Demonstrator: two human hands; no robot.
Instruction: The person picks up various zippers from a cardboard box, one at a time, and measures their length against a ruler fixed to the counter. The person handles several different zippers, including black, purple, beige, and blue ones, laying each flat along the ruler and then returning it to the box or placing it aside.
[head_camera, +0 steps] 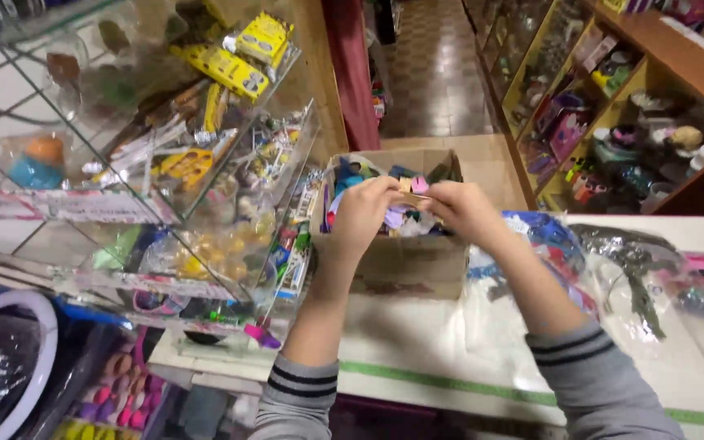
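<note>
My left hand (pixel 362 210) and my right hand (pixel 459 209) meet above an open cardboard box (pixel 405 259) that stands on a white counter (pixel 417 346). Together the fingers pinch a small packet with pink and yellow parts (pixel 414 187). The box is full of small colourful packets (pixel 352 173). Grey sleeves with dark stripes cover both of my forearms.
A glass shelf rack (pixel 165 187) with yellow packets and toys stands to the left of the box. Clear plastic bags of goods (pixel 637 269) lie on the counter at the right. Wooden shelves (pixel 605 98) with toys line the aisle beyond.
</note>
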